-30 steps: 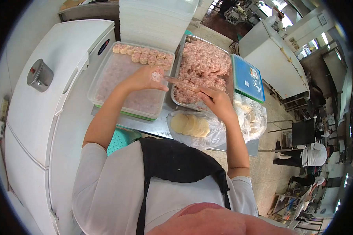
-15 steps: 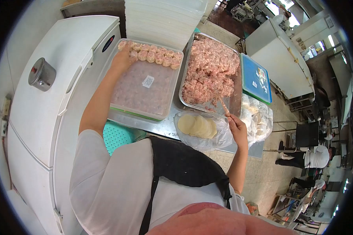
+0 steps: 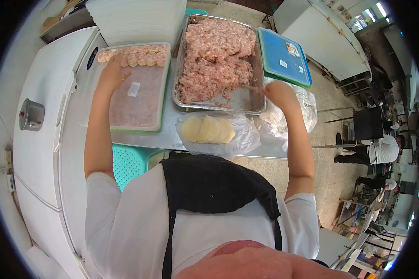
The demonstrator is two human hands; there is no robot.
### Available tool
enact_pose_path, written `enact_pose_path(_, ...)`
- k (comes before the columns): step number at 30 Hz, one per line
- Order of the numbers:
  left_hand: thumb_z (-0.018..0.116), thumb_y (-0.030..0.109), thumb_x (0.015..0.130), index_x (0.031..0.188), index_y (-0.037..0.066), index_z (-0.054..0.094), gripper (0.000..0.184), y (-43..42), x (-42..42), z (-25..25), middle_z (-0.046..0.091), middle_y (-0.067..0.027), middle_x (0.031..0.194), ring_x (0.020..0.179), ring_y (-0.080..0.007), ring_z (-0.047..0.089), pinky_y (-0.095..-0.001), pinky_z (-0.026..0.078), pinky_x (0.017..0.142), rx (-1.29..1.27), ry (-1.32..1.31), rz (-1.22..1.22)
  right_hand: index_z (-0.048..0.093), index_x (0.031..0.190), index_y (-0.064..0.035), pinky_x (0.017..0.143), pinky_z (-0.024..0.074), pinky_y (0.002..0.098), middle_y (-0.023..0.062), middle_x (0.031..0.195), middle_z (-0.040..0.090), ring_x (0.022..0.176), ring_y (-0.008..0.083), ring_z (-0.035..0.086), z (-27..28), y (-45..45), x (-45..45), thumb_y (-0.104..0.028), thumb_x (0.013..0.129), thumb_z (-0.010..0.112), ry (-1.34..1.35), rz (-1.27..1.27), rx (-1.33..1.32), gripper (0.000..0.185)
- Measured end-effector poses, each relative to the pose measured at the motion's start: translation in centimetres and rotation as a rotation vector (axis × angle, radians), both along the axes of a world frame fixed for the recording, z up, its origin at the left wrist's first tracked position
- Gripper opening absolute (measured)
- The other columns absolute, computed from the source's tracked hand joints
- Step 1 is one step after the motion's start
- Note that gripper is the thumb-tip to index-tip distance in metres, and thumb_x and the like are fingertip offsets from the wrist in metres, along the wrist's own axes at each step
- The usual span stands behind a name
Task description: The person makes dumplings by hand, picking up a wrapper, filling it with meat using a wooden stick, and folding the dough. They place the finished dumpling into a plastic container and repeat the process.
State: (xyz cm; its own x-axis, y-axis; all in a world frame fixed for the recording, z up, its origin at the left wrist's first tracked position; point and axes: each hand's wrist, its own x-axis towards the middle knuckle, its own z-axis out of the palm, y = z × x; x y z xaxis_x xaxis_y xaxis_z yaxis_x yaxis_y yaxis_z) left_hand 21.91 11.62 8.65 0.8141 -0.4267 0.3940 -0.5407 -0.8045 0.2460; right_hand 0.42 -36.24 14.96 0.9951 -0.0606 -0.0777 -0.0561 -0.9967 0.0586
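My left hand point(image 3: 112, 75) is over the left end of the rows of small meat-topped dumplings point(image 3: 146, 59), thumb spread from the fingers. Its fingertips are partly hidden, and I see nothing held in it. The dumplings stand along the far edge of a shallow translucent tray point(image 3: 137, 109) with a label. My right hand point(image 3: 280, 95) is closed on a thin stick-like spreader point(image 3: 252, 87), blurred, reaching over a metal pan. Minced meat point(image 3: 216, 60) fills much of that pan point(image 3: 221, 110). Round pale wrappers point(image 3: 207, 129) lie overlapping on a plastic bag nearer me.
Blue-lidded container point(image 3: 284, 53) stands right of the pan, with a plastic bag point(image 3: 307, 104) below it. A white freezer point(image 3: 46, 162) is at left with a metal pot point(image 3: 31, 115) on it. A green stool point(image 3: 128, 162) is under the table. People work at far right.
The view has shifted, so the table appears further up and left. My right hand has moved up beside the pan's right edge with the spreader. My left hand stays at the dumplings, thumb now further out.
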Motion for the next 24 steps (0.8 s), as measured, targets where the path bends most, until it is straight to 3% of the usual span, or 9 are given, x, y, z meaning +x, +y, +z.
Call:
enact_pose_path(3, 0.072, 0.018, 0.080, 0.137, 0.011, 0.049, 0.061, -6.0, -8.2, 3.4, 0.064, -0.0140, 0.108, 0.089, -0.0254, 0.061, -0.0347, 0.049, 0.085, -0.299, 0.172, -0.165, 0.069, 0.074, -0.0033, 0.065, 0.0523, 0.0454, 0.0183, 0.078, 0.067, 0.076, 0.0359, 0.066, -5.0, -1.0, 2.2, -0.020, 0.084, 0.056, -0.104, 0.156, -0.068, 0.024)
enact_pose_path(5, 0.068, 0.020, 0.085, 0.119, 0.009, 0.063, 0.036, -9.9, -13.6, 4.7, 0.065, -0.0086, 0.100, 0.085, -0.0190, 0.061, -0.0321, 0.049, 0.080, -0.466, 0.527, -0.252, 0.069, 0.072, -0.0030, 0.063, 0.0534, 0.0444, 0.0178, 0.076, 0.067, 0.073, 0.0348, 0.067, -7.1, -0.2, 2.3, -0.015, 0.081, 0.056, -0.160, 0.245, -0.081, 0.019)
enact_pose_path(7, 0.066, 0.019, 0.087, 0.106, 0.005, 0.065, 0.024, -11.9, -16.8, 2.6, 0.065, -0.0083, 0.099, 0.084, -0.0144, 0.059, -0.0303, 0.048, 0.078, -0.359, 0.717, -0.313, 0.069, 0.072, -0.0028, 0.062, 0.0549, 0.0422, 0.0177, 0.073, 0.067, 0.071, 0.0336, 0.068, -6.7, 1.1, 0.2, -0.010, 0.077, 0.056, -0.009, 0.294, -0.030, 0.016)
enact_pose_path(9, 0.069, 0.017, 0.082, 0.098, 0.004, 0.065, 0.021, -13.2, -19.1, -0.1, 0.063, -0.0126, 0.096, 0.088, -0.0265, 0.060, -0.0345, 0.049, 0.081, -0.247, 0.913, -0.225, 0.069, 0.072, -0.0032, 0.061, 0.0551, 0.0417, 0.0180, 0.072, 0.067, 0.071, 0.0333, 0.069, -6.2, 2.1, -2.6, -0.010, 0.077, 0.056, -0.001, 0.398, -0.015, 0.016)
enact_pose_path(13, 0.070, 0.014, 0.077, 0.095, 0.004, 0.064, 0.021, -13.7, -22.5, -7.0, 0.062, -0.0139, 0.093, 0.088, -0.0309, 0.061, -0.0387, 0.049, 0.081, -0.143, 0.712, -0.243, 0.069, 0.071, -0.0044, 0.059, 0.0547, 0.0418, 0.0179, 0.072, 0.067, 0.070, 0.0326, 0.069, -1.8, 0.1, -1.0, -0.011, 0.078, 0.056, 0.029, 0.469, -0.050, 0.016)
enact_pose_path(15, 0.070, 0.010, 0.074, 0.094, 0.004, 0.064, 0.022, -14.5, -23.7, -8.1, 0.061, -0.0146, 0.092, 0.089, -0.0341, 0.061, -0.0426, 0.049, 0.081, -0.180, 0.356, -0.228, 0.069, 0.071, -0.0045, 0.058, 0.0544, 0.0422, 0.0173, 0.073, 0.067, 0.070, 0.0319, 0.069, -2.5, -1.6, 1.6, -0.011, 0.078, 0.056, 0.003, 0.440, -0.043, 0.016)
enact_pose_path(17, 0.069, 0.010, 0.076, 0.093, 0.003, 0.065, 0.019, -13.8, -23.5, -9.1, 0.061, -0.0144, 0.091, 0.087, -0.0337, 0.061, -0.0414, 0.049, 0.080, -0.200, 0.379, -0.236, 0.068, 0.070, -0.0043, 0.058, 0.0539, 0.0435, 0.0159, 0.074, 0.068, 0.070, 0.0308, 0.069, -6.2, -2.7, 3.5, -0.013, 0.078, 0.056, -0.251, 0.485, 0.019, 0.017)
enact_pose_path(21, 0.067, 0.012, 0.080, 0.091, 0.001, 0.065, 0.016, -14.1, -23.6, -8.9, 0.061, -0.0138, 0.085, 0.080, -0.0333, 0.060, -0.0379, 0.049, 0.074, -0.331, 0.659, -0.033, 0.069, 0.072, -0.0038, 0.061, 0.0541, 0.0444, 0.0157, 0.076, 0.068, 0.072, 0.0317, 0.069, -7.8, -0.9, 0.4, -0.014, 0.078, 0.056, -0.146, 0.593, 0.103, 0.018)
enact_pose_path(24, 0.067, 0.014, 0.081, 0.090, 0.000, 0.065, 0.017, -15.2, -24.1, -6.6, 0.060, -0.0133, 0.081, 0.075, -0.0332, 0.059, -0.0366, 0.049, 0.070, -0.383, 0.551, -0.001, 0.069, 0.073, -0.0039, 0.061, 0.0542, 0.0435, 0.0157, 0.076, 0.068, 0.073, 0.0316, 0.069, -5.9, -1.2, -2.0, -0.013, 0.078, 0.056, -0.044, 0.676, 0.037, 0.017)
